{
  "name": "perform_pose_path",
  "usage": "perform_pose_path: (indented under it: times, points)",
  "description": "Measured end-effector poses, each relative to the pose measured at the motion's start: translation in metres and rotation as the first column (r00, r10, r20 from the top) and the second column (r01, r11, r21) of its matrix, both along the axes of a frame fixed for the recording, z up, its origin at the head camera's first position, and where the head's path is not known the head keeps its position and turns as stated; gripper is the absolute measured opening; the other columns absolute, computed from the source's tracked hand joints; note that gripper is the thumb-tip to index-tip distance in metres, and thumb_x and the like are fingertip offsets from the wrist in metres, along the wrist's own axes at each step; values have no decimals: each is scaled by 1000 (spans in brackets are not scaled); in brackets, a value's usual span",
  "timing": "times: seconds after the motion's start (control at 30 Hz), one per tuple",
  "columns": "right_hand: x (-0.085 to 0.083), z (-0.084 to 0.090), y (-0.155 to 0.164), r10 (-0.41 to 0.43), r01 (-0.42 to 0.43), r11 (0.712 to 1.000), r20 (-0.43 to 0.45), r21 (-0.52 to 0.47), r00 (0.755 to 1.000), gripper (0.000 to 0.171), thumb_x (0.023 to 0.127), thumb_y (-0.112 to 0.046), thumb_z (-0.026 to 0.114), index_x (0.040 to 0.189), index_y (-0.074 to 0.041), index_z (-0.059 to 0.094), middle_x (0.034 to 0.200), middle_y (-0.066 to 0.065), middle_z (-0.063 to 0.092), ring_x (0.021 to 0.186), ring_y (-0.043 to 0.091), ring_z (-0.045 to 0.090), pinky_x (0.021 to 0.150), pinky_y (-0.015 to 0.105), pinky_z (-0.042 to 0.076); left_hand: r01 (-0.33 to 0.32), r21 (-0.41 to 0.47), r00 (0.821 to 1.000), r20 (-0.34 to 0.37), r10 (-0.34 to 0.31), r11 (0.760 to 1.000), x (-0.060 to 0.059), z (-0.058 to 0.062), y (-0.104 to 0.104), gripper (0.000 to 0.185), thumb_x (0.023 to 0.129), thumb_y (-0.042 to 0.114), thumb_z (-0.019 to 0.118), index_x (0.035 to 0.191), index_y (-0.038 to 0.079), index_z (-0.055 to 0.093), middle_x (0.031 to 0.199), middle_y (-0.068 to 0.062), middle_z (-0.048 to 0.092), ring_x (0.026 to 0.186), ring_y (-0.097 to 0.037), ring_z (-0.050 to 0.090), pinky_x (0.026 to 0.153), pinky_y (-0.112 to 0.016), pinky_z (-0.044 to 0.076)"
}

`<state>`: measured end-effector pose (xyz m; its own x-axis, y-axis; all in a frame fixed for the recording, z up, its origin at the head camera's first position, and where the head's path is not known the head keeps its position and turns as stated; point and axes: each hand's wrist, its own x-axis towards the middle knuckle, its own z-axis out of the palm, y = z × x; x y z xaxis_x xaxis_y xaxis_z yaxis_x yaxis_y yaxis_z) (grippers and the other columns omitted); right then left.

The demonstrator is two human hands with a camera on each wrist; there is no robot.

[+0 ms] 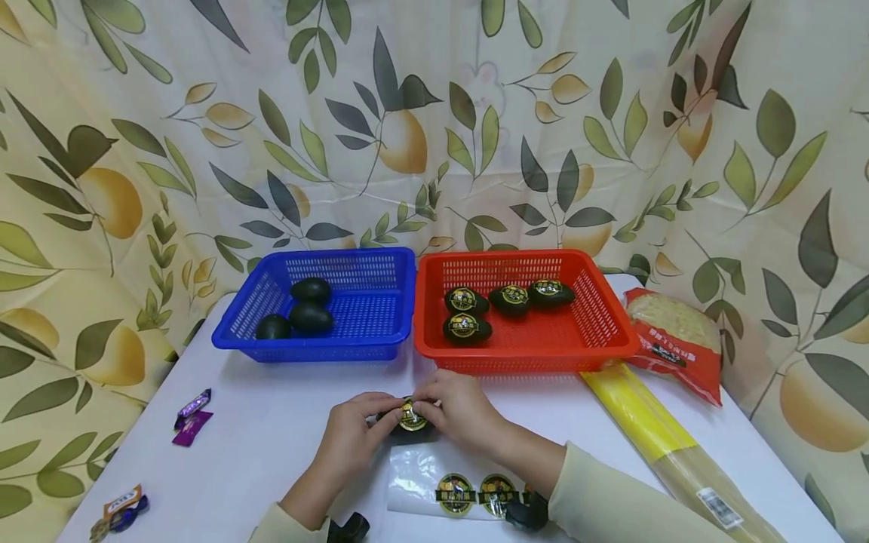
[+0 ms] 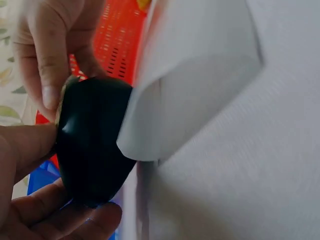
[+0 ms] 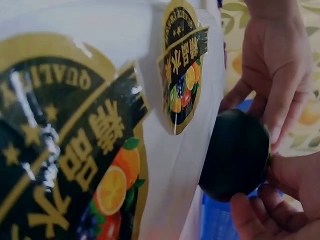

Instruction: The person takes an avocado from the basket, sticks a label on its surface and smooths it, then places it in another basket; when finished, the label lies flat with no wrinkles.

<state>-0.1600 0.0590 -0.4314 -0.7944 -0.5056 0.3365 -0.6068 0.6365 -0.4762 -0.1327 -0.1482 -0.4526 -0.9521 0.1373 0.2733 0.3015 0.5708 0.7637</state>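
Observation:
In the head view a dark avocado (image 1: 414,436) is held above the table between both hands. On its upper face lies a round black-and-gold sticker (image 1: 411,416). My left hand (image 1: 354,431) grips the avocado from the left, its thumb at the sticker's edge. From the other side my right hand (image 1: 462,407) holds it, with thumb and fingers at the sticker's right edge. Both wrist views show the dark skin of the avocado (image 2: 95,140) with fingers curled round it. Just below the hands lies a sheet of stickers (image 1: 410,483), partly covered by the right wrist's camera.
A blue basket (image 1: 326,353) holds three plain avocados. Beside it, a red basket (image 1: 529,362) contains several avocados with stickers. To the right are a red food bag (image 1: 679,339) and a long yellow-topped packet (image 1: 645,422). Wrapped candies (image 1: 192,417) lie at left.

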Motion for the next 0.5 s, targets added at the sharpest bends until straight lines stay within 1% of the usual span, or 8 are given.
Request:
perform_pose_path:
  times: [0.13,0.23,0.3,0.4,0.43,0.5]
  points:
    - [5,2,1,76,-65,990,-88,122,993,24,93,-24,78,115,-15,79,102,-1,66,93,14,63,80,30,54,-17,-65,994,-107,10,998,2,2,2,14,91,12,80,104,14,84,105,-2,79,102,-22,75,86,-38,62]
    - [7,2,1,101,-81,983,-117,166,988,30,93,-26,79,121,-15,77,100,-1,62,90,12,60,78,28,53,-30,-90,987,-158,16,995,2,3,4,11,89,12,82,100,12,84,105,-5,80,101,-23,76,88,-42,62]
    - [8,2,1,96,-74,982,-122,172,988,31,93,-27,79,122,-16,77,99,-2,60,88,11,58,76,27,52,-21,-94,987,-162,5,995,3,4,5,10,89,13,82,99,10,84,107,-8,79,103,-25,76,89,-42,61]
    - [8,3,1,91,-73,984,-112,161,990,31,94,-27,77,123,-14,77,98,-1,60,87,11,58,75,27,51,2,-112,989,-149,-19,994,3,3,5,15,89,14,82,102,7,83,113,-11,78,107,-26,76,91,-43,60]
    - [7,3,1,92,-76,985,-103,155,990,31,95,-26,77,123,-14,77,98,-1,60,87,11,58,75,26,51,10,-119,989,-144,-28,993,4,4,4,17,89,15,82,104,7,83,115,-11,78,108,-26,75,92,-43,60]
    - [6,3,2,93,-86,989,-55,123,994,31,96,-23,76,124,-11,76,99,-1,61,88,11,59,75,25,51,18,-136,989,-140,-37,990,4,3,2,20,88,16,84,106,7,82,116,-10,78,108,-25,75,92,-42,60]
